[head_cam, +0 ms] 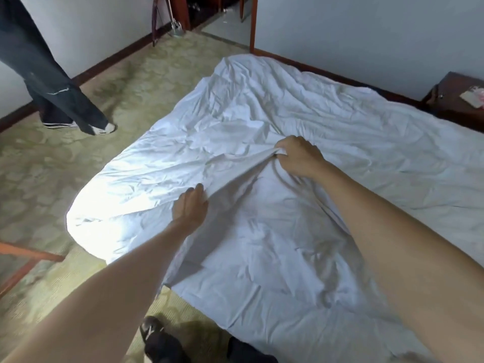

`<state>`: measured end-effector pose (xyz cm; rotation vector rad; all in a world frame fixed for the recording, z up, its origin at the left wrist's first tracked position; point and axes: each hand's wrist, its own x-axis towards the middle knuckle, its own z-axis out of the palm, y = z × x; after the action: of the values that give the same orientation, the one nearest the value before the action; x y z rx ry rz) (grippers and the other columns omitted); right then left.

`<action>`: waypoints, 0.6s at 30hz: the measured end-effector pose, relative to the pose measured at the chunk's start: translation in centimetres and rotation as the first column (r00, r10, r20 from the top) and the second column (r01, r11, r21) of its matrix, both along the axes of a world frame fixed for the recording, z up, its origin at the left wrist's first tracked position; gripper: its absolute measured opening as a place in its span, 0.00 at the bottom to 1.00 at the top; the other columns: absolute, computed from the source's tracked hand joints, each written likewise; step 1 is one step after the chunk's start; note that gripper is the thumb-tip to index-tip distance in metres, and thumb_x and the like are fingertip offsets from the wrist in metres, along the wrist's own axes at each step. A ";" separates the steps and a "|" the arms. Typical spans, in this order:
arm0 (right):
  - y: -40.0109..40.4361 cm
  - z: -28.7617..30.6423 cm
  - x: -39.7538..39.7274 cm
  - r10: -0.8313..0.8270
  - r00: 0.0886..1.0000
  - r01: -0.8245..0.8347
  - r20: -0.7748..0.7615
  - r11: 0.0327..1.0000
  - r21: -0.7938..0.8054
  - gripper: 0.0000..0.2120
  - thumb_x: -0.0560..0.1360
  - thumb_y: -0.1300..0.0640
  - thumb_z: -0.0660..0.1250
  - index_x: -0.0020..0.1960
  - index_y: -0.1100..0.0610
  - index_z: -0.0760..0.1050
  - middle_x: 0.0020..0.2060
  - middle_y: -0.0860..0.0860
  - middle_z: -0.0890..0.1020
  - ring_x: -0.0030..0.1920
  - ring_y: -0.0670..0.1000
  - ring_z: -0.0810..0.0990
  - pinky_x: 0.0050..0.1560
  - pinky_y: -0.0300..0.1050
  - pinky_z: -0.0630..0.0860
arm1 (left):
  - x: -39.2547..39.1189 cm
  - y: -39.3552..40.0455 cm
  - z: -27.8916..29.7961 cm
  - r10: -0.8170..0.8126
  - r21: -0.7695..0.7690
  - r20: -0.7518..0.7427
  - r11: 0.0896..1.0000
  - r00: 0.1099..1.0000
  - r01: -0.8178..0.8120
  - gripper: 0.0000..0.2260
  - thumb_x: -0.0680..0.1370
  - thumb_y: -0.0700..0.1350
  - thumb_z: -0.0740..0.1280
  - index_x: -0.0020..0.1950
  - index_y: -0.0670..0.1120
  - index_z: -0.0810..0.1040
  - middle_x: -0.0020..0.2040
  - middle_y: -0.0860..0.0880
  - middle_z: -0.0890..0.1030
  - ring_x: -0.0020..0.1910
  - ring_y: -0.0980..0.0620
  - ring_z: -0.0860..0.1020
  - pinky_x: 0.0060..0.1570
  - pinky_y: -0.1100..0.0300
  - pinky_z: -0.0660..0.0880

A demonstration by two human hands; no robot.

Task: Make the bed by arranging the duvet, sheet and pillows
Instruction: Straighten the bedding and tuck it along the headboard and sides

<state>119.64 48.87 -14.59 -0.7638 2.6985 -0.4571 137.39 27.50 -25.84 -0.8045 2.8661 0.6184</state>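
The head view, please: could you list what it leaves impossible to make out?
- Mattress and bed frame: covered by the white duvet.
- Pillows: none in view.
- Right hand fingertips: buried in the gathered fold.
- Bystander: cut off by the top edge.
- Nightstand items: too small, cropped.

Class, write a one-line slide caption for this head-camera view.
Both hands, left hand and right hand, grip a raised fold of crumpled white duvet spread over the bed.
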 end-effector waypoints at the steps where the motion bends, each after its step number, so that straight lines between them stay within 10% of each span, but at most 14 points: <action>1: -0.4 -0.3 0.1 -0.036 0.999 0.036 0.025 0.999 -0.015 0.12 0.77 0.55 0.60 0.57 0.51 0.79 0.53 0.55 0.80 0.54 0.60 0.79 0.48 0.46 0.70 | 0.0 -0.6 -0.1 0.010 0.002 -0.008 1.000 1.000 -0.010 0.07 0.77 0.40 0.59 0.55 0.44 0.67 0.49 0.41 0.76 0.52 0.38 0.76 0.43 0.49 0.70; 6: -4.4 -0.5 1.4 -0.112 0.990 0.107 0.085 0.993 0.058 0.13 0.76 0.58 0.60 0.57 0.49 0.77 0.56 0.53 0.79 0.56 0.58 0.78 0.48 0.45 0.68 | -1.4 -6.4 1.9 0.212 0.151 -0.195 0.971 0.958 -0.184 0.09 0.79 0.39 0.57 0.57 0.44 0.71 0.49 0.33 0.77 0.50 0.33 0.77 0.42 0.50 0.67; 11: -13.1 0.6 6.3 0.042 0.988 -0.054 0.147 0.995 0.080 0.24 0.77 0.46 0.65 0.72 0.46 0.67 0.70 0.50 0.72 0.69 0.58 0.70 0.63 0.50 0.66 | -4.7 -12.2 7.2 -0.210 0.097 -0.303 0.963 0.930 0.250 0.11 0.75 0.45 0.55 0.50 0.50 0.76 0.49 0.39 0.81 0.51 0.36 0.78 0.47 0.47 0.75; 16: -20.3 1.5 8.7 -0.039 0.999 0.039 0.011 0.998 -0.041 0.09 0.77 0.50 0.65 0.38 0.49 0.77 0.42 0.51 0.80 0.51 0.58 0.80 0.39 0.45 0.70 | -5.0 -15.1 8.9 -0.369 0.186 -0.337 0.876 0.866 0.446 0.09 0.80 0.52 0.64 0.52 0.48 0.78 0.47 0.42 0.82 0.49 0.40 0.79 0.47 0.49 0.76; 18: -21.7 2.2 9.7 -0.066 0.996 0.068 -0.052 0.997 0.032 0.08 0.78 0.51 0.64 0.44 0.49 0.81 0.45 0.52 0.81 0.51 0.59 0.80 0.43 0.46 0.72 | -3.9 -16.8 8.4 -0.352 0.266 -0.321 0.857 0.879 0.440 0.17 0.74 0.59 0.70 0.52 0.48 0.74 0.44 0.43 0.80 0.45 0.41 0.78 0.42 0.52 0.74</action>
<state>129.38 27.18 -12.39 -0.6864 2.7786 -0.4125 133.49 10.75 -17.45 -0.0680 2.8895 1.1749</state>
